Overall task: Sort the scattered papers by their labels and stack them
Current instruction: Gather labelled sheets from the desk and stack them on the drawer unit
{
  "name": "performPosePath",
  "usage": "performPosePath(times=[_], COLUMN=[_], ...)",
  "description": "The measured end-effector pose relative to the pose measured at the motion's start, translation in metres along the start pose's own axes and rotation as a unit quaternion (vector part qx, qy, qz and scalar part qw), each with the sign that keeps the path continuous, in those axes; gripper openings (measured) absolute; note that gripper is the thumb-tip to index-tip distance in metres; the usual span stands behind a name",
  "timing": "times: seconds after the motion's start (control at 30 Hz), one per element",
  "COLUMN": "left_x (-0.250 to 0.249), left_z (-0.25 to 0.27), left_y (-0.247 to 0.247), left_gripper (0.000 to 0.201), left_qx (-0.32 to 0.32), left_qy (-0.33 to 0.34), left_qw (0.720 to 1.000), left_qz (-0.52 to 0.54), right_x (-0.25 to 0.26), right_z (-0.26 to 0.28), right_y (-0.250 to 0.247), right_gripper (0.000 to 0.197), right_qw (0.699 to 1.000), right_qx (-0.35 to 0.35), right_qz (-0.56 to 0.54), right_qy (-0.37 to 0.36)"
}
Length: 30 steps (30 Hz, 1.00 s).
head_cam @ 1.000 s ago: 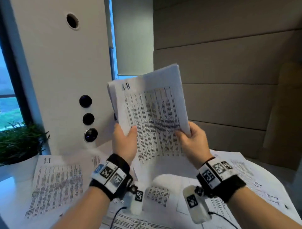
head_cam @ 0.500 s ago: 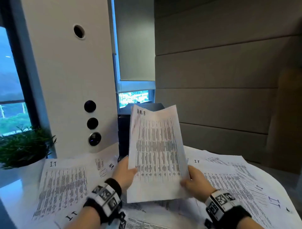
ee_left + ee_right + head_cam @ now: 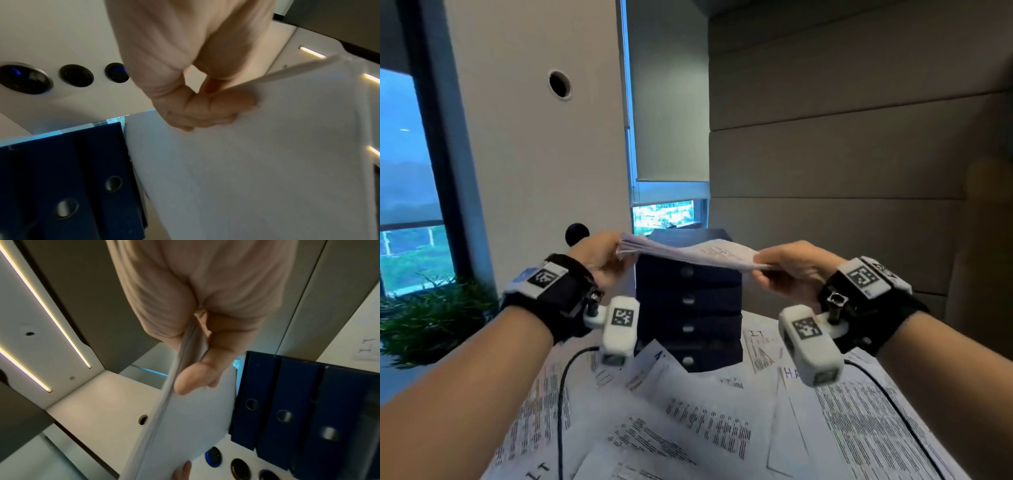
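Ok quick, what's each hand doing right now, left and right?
Left hand: closed, gripping the left end of the sheaf of papers.
Right hand: closed, gripping the right end of the same sheaf.

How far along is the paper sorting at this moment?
Done: several sheets are gathered into one bundle of papers. In hand: the left hand and right hand hold that bundle flat by its ends, over the stack of dark blue binders. Left: many loose sheets, some marked IT, lie scattered on the table.
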State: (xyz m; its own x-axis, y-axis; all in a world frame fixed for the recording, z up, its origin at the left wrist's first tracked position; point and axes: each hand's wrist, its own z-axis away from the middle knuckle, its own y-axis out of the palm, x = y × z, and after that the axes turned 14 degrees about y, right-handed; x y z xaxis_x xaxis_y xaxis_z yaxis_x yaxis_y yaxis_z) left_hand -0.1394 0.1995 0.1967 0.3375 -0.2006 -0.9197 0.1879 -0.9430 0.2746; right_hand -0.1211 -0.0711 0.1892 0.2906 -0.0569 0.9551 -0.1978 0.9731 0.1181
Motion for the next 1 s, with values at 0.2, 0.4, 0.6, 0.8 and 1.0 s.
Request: performPosePath(times=[0.2, 0.4, 0.6, 0.8, 1.0], left_x=[-0.023, -0.034, -0.038, -0.043, -0.037], left_z=[-0.017, -0.034, -0.048, -0.057, -0.050], left_y=[0.011, 0.027, 0.038, 0.036, 0.027], left_gripper=[0.026, 0.019, 0.017, 0.019, 0.014], left_qx=[-0.009, -0.023, -0.023, -0.038, -0.048], left_qy=[-0.024, -0.026, -0.021, -0.022, -0.022], left_qw=[0.997, 0.993, 0.986, 0.983, 0.988], left_qz=[0.079, 0.116, 0.161, 0.181, 0.145], right_x=[0.027, 0.043, 0.061, 0.066, 0.052], right_z=[0.000, -0.004, -0.009, -0.008, -0.004], right_y=[0.007, 0.003, 0.001, 0.005, 0.007], right_gripper=[0.014, 0.017, 0.024, 0.028, 0.020], right_qw=[0.992, 0.985, 0.976, 0.976, 0.981], right_qx=[0.047, 0.049, 0.038, 0.060, 0.068], right_qz=[-0.099, -0.145, -0.171, -0.175, -0.151], right_qy=[-0.055, -0.085, -0.128, -0.118, -0.098])
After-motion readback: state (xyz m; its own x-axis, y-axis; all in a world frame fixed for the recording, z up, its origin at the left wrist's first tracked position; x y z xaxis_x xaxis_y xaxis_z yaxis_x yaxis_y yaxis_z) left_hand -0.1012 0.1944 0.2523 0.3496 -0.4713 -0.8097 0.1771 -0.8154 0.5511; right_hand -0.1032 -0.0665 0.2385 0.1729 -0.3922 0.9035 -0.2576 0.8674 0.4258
